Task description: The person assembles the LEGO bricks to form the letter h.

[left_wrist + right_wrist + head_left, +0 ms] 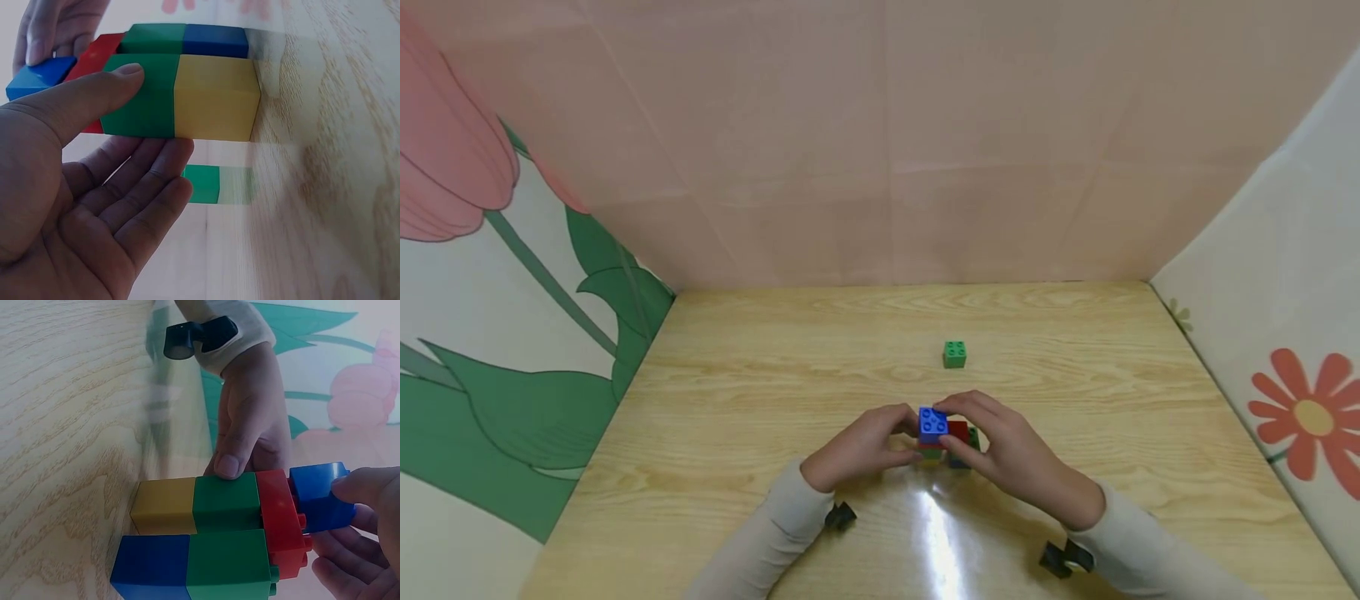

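My right hand (1018, 450) pinches a small blue toy brick (933, 426) between thumb and forefinger. That brick sits slightly tilted at the studs of a red brick (279, 519), the top layer of a small block structure. Beneath the red one stand two columns side by side: a green brick (150, 100) over a yellow brick (215, 97), and a second green brick (228, 565) over a dark blue brick (150, 564). From the other side my left hand (865, 450) grips the yellow-and-green column, thumb on the green brick and fingers behind it.
A single green brick (955, 355) stands on the wooden table (760, 358) beyond the structure. A pink backdrop (887, 167) rises at the table's far edge, with flower-printed panels to the left and right. Black wrist cameras (841, 517) are strapped at both sleeves.
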Tool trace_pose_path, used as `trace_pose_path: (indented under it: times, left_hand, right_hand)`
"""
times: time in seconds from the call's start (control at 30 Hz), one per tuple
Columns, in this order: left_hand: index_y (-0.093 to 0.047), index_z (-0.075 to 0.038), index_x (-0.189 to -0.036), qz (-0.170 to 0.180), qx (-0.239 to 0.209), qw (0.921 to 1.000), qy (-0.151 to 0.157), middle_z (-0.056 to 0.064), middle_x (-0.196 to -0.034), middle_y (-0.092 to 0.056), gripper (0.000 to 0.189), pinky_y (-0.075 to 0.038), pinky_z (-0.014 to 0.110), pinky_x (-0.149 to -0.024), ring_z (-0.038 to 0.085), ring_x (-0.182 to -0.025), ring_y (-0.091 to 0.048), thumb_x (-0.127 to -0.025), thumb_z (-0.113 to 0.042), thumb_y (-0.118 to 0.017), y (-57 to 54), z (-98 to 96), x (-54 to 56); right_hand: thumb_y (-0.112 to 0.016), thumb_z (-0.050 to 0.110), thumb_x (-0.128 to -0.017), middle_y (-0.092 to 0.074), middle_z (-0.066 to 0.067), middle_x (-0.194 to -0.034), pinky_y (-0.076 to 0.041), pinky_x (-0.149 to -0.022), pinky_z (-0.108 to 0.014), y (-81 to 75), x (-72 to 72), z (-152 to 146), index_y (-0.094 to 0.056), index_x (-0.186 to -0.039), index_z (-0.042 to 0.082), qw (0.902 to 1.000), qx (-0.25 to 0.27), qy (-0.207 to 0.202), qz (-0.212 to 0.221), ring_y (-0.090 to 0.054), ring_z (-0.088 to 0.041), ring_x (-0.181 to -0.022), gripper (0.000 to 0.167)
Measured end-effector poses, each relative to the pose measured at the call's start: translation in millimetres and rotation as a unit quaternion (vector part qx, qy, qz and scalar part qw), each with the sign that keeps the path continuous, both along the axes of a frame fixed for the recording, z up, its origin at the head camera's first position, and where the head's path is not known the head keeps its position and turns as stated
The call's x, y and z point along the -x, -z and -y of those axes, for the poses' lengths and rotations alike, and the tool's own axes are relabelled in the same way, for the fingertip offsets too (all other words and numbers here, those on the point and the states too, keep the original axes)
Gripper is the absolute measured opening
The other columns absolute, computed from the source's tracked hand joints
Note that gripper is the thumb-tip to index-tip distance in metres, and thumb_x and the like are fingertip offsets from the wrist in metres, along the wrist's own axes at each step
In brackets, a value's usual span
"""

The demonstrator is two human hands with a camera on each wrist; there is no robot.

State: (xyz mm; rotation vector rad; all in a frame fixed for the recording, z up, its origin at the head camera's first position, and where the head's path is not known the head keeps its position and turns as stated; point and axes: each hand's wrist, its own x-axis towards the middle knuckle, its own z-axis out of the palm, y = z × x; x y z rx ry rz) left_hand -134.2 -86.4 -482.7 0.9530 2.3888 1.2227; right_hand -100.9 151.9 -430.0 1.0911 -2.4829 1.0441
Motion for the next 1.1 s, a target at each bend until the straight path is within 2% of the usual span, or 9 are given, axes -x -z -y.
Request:
trace_pose_path:
  times: [0.17,0.43,0.77,1.1]
  left_hand:
    - [-0.058,-0.019,-0.108,-0.004,0.0,1.0,0.001,-0.012,-0.104,-0.063,0.027,-0.047,0.02,-0.095,0.003,-0.106,-0.06,-0.087,-0.026,-0.075,0.5,0.4,0.2]
    - [-0.058,-0.019,-0.107,-0.01,0.007,0.9999,-0.002,-0.012,-0.104,-0.063,0.027,-0.047,0.02,-0.094,0.004,-0.106,-0.06,-0.088,-0.026,-0.075,0.5,0.3,0.4]
    - [-0.059,-0.019,-0.108,-0.014,0.008,0.9999,-0.006,-0.012,-0.104,-0.064,0.027,-0.048,0.021,-0.094,0.004,-0.105,-0.06,-0.088,-0.026,-0.075,1.4,-0.8,-0.1]
    - [-0.059,-0.019,-0.108,0.002,-0.002,1.0,-0.001,-0.012,-0.105,-0.063,0.025,-0.051,0.03,-0.095,0.005,-0.106,-0.06,-0.089,-0.026,-0.073,-2.7,-0.6,-0.9]
  right_hand:
    - [-0.077,0.016,-0.085,-0.061,0.001,-0.119,-0.057,-0.082,-0.037,-2.5,-0.2,1.1,-0.063,-0.123,0.013,1.0,-0.001,0.001,0.002,-0.062,-0.017,-0.107,0.04]
    - [-0.077,0.015,-0.085,-0.061,0.001,-0.119,-0.057,-0.083,-0.032,-1.8,0.0,1.4,-0.063,-0.123,0.013,1.0,-0.003,0.001,-0.002,-0.062,-0.017,-0.107,0.041]
    - [-0.076,0.013,-0.086,-0.061,0.001,-0.119,-0.058,-0.08,-0.037,-1.0,0.2,1.4,-0.062,-0.124,0.013,1.0,-0.001,0.001,0.008,-0.062,-0.017,-0.105,0.04]
    - [-0.075,0.015,-0.087,-0.061,0.001,-0.121,-0.057,-0.082,-0.034,-1.9,1.5,-0.7,-0.062,-0.124,0.013,1.0,-0.004,-0.002,0.008,-0.063,-0.018,-0.106,0.04]
